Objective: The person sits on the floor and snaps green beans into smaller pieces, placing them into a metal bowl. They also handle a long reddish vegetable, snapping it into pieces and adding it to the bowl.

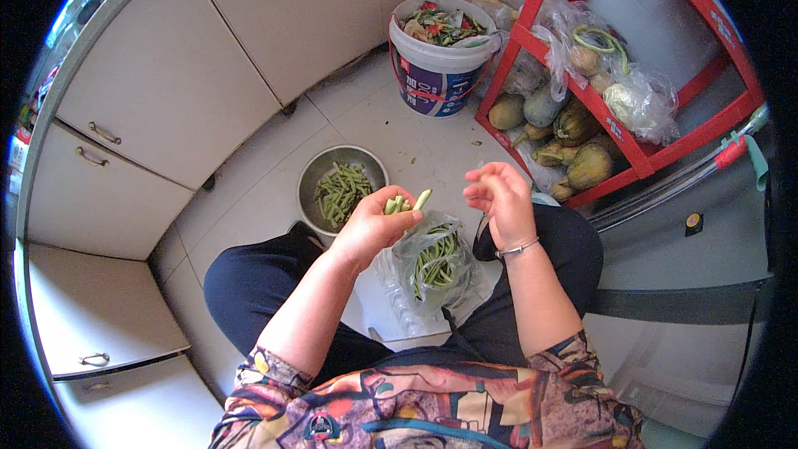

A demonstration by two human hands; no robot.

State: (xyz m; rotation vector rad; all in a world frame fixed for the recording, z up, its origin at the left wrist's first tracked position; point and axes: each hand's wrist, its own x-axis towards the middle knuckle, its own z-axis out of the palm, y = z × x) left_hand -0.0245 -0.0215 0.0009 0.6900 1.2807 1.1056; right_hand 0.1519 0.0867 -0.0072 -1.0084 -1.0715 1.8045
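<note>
My left hand [372, 229] is closed around a small bunch of short green bean pieces [403, 202], whose pale ends poke out past the thumb. To its right, my right hand [509, 204] is raised with its fingers loosely bent and apart, and nothing shows in it. Below and between the hands, a clear plastic bag [405, 262] stands open in front of me, with long green beans [440, 259] inside. A metal basin [309, 168] on the floor beyond my left hand holds many cut green bean pieces [337, 193].
A white bucket [445, 48] full of plant scraps stands at the far side. On the right, a red rack [619, 129] holds pumpkins [588, 165] and bagged vegetables [636, 108]. White cabinets [158, 75] line the left. Small scraps lie on the tiled floor [436, 154].
</note>
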